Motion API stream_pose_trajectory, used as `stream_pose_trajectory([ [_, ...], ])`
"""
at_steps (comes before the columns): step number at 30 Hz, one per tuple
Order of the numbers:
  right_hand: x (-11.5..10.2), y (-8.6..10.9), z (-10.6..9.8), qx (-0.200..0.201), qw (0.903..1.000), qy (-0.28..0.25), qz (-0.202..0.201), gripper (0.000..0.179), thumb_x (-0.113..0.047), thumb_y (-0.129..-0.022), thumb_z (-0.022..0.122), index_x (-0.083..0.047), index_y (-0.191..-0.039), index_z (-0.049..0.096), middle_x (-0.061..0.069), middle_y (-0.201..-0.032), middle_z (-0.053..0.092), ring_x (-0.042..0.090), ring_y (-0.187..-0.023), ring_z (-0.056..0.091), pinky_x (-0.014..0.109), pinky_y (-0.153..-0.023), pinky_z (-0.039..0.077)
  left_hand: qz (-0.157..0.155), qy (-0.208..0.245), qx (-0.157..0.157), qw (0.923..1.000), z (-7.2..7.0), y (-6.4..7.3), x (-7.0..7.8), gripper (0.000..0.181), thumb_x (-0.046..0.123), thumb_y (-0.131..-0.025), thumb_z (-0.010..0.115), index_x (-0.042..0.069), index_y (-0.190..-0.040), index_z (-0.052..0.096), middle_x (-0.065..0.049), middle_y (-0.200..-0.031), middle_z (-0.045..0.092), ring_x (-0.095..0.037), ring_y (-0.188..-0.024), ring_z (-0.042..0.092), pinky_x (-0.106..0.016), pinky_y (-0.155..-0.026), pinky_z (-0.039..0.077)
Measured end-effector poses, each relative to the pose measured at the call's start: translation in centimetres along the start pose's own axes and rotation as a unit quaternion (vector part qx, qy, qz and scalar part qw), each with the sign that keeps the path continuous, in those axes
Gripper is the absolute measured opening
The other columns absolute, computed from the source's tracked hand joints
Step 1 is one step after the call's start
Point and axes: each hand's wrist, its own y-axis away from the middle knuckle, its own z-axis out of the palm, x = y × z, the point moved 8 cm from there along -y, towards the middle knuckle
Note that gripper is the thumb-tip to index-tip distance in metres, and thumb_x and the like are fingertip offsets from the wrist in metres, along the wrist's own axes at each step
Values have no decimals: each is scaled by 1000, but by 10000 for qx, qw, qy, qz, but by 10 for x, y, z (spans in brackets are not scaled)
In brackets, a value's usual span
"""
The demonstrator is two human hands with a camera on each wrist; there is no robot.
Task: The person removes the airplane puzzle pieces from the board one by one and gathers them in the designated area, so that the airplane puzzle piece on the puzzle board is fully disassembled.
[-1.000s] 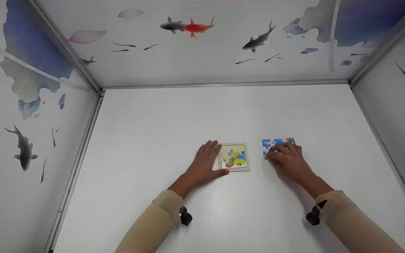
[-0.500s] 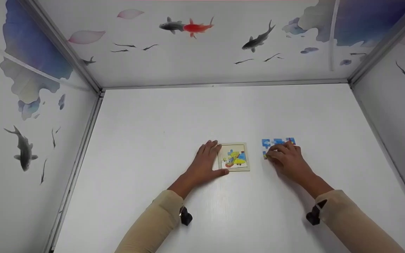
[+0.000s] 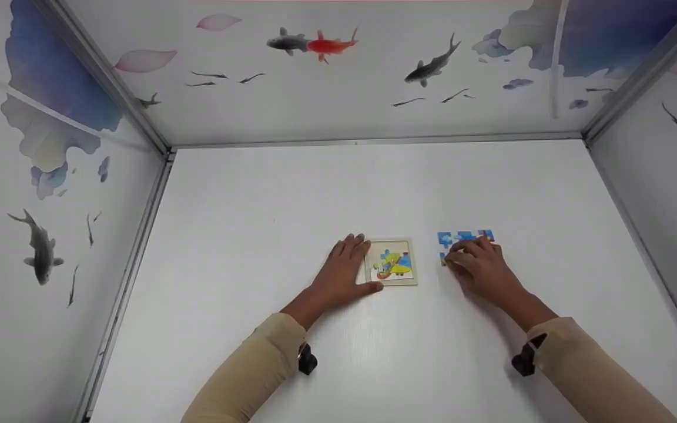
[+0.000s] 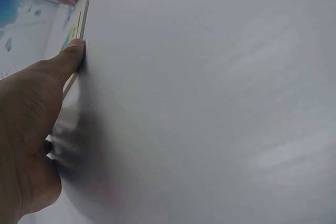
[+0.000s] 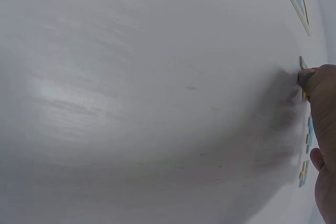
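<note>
Lying between the hands (image 3: pixel 341 270) (image 3: pixel 482 267), the puzzle tray (image 3: pixel 402 247) touches the left one.

From above, the head view looks forward and down at the smooth white table (image 3: pixel 374 194). The wrist views, low, near and tilted sideways, face along it past the left hand (image 4: pixel 29 111) and right hand (image 5: pixel 326 111); all three share the square pale wooden frame (image 3: pixel 414 261).

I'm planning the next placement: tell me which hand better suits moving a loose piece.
Probably the right hand: it is at the loose puzzle pieces, while the left hand rests against the wooden frame.
</note>
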Motion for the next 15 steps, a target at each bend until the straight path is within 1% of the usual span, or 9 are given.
stream_pose_trajectory([
  [3,-7,-4,0,72,10000,-49,-10,24,-4,-94,86,-12,-117,82,13,-123,69,37,-115,59,61,-94,45,12,56,34,10000,-1,1,0,102,66,-101,70,8,-174,29,-12,-182,25,-33,-170,15,-50,-137,14],
  [7,-20,-15,5,-41,9998,-143,96,26,-11,-96,86,-11,-122,80,12,-125,67,35,-115,57,58,-96,47,26,45,60,10000,-2,1,-1,101,66,-101,69,8,-174,29,-13,-182,25,-33,-170,16,-49,-137,15],
  [12,-38,-30,16,-404,9988,-181,215,32,-24,-100,84,-12,-130,79,9,-128,67,33,-120,55,59,-99,45,39,87,79,9999,-2,0,0,102,66,-101,70,8,-174,29,-13,-181,25,-34,-170,16,-50,-137,15],
  [15,-48,-37,24,-656,9974,-179,252,35,-30,-103,82,-15,-134,77,8,-130,65,33,-124,54,60,-102,44,34,79,87,9999,-1,0,0,102,66,-101,70,8,-174,30,-13,-181,25,-34,-170,16,-50,-137,15],
])
